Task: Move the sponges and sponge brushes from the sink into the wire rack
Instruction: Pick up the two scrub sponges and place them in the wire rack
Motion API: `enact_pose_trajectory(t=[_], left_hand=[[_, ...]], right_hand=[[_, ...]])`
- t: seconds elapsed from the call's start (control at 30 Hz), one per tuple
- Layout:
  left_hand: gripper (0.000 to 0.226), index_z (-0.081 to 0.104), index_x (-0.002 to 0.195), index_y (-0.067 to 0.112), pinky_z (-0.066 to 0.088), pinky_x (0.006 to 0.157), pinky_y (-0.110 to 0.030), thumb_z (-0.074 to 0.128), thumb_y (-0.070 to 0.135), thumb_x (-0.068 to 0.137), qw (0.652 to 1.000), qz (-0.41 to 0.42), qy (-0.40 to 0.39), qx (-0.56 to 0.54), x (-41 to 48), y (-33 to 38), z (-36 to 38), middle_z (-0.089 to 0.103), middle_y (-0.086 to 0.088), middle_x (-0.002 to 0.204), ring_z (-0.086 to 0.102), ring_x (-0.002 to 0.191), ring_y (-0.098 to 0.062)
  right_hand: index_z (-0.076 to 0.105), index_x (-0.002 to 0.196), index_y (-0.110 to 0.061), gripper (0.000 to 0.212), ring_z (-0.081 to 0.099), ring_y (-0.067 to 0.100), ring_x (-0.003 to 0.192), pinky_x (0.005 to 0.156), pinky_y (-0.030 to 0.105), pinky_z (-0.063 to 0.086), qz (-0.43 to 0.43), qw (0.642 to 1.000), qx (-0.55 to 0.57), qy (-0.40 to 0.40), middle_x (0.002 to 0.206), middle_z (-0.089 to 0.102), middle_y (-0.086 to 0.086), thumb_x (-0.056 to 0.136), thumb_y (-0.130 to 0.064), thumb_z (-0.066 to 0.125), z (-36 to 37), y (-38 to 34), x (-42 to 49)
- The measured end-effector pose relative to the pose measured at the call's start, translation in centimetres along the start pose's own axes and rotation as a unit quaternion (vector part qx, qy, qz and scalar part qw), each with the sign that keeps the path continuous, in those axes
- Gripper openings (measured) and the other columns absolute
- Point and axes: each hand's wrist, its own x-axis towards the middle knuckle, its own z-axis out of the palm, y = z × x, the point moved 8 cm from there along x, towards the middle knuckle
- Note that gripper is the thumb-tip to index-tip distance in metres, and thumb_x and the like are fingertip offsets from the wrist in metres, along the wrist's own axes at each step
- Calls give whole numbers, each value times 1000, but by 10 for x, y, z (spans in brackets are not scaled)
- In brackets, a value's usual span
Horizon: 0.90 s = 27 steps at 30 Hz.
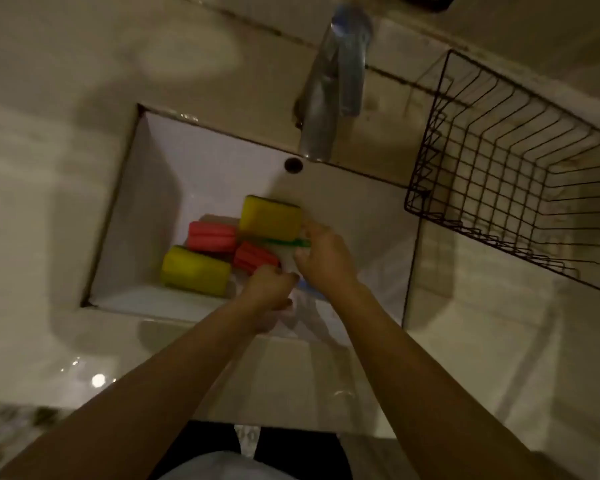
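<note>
In the white sink [187, 157] lie two yellow sponges, one at the back [270, 217] and one at the front left [195, 270]. Between them are two pink ribbed sponge brush heads, one on the left [211, 236] and one on the right [255, 258]. A green brush handle [284, 241] runs from the back sponge into my right hand [324, 259], whose thumb and fingers close around its end. My left hand [269, 289] is curled beside the right pink head; what it holds is hidden. The black wire rack [499, 174] stands empty on the counter to the right.
A chrome faucet [329, 98] overhangs the sink's back edge, between the sink and the rack. A blue object [309, 289] shows partly under my right wrist. Pale stone counter [465, 323] surrounds the sink.
</note>
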Motion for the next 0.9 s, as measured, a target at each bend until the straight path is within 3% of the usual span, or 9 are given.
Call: enact_pose_trajectory(t=[0.1,0.2,0.27,0.33,0.5,0.63,0.7,0.77,0.9], left_hand=[[22,61,99,-6,55,83,-52,55,10,86,999,6,29,-37,8,1,3,55,-20,93,57,85,-29],[19,57,74,2,52,65,-47,54,17,86,985,96,88,112,-2,10,-15,59,-18,74,60,73,-29],[20,64,78,7,48,64,-39,55,23,84,915,165,170,326,-14,24,-40,68,-16,82,64,79,-34],[15,65,83,7,44,69,-40,56,18,80,836,206,237,450,-20,36,-63,68,-18,93,61,89,-36],[23,66,98,4,45,78,-47,53,7,79,813,286,300,409,-27,46,-102,57,-21,101,52,97,-39],[34,64,102,10,45,88,-48,64,31,75,813,197,303,457,-21,34,-133,54,-19,115,46,109,-40],[52,62,112,17,43,94,-47,70,45,69,823,128,246,496,-15,23,-143,57,-15,120,47,113,-40],[63,60,116,20,41,97,-46,73,51,63,804,113,223,539,-15,20,-146,59,-14,118,49,113,-38],[63,67,101,22,35,96,-46,66,69,58,767,89,237,589,-21,22,-151,56,-9,101,49,108,-36]], right_hand=[[51,129,-9,54,55,32,105,81,33,47,-25,997,51,51,125,53,16,80,-27,63,-1,-1,19],[39,139,-14,64,43,34,119,94,35,39,-63,996,-52,24,141,41,14,82,-30,63,18,-8,41],[39,139,-14,65,38,34,125,98,36,32,-88,991,-104,5,143,41,12,81,-35,61,33,-10,54],[41,136,-14,63,37,35,126,100,40,33,-92,985,-144,2,139,45,13,82,-37,62,44,-10,60],[57,119,-9,43,39,40,115,89,43,40,-81,987,-137,24,125,50,20,82,-30,66,48,-4,48],[56,110,-8,41,46,36,103,81,42,46,-58,996,-64,-23,113,54,18,78,-30,70,53,1,38],[54,98,-11,32,55,25,86,63,31,47,-30,998,28,-50,94,58,8,76,-25,72,55,1,35],[50,92,-17,31,53,7,66,48,18,41,4,994,98,-53,77,53,-5,75,-29,73,54,3,33],[53,118,-16,56,56,1,74,56,14,42,31,986,129,-101,90,54,-9,70,-25,81,60,4,29]])
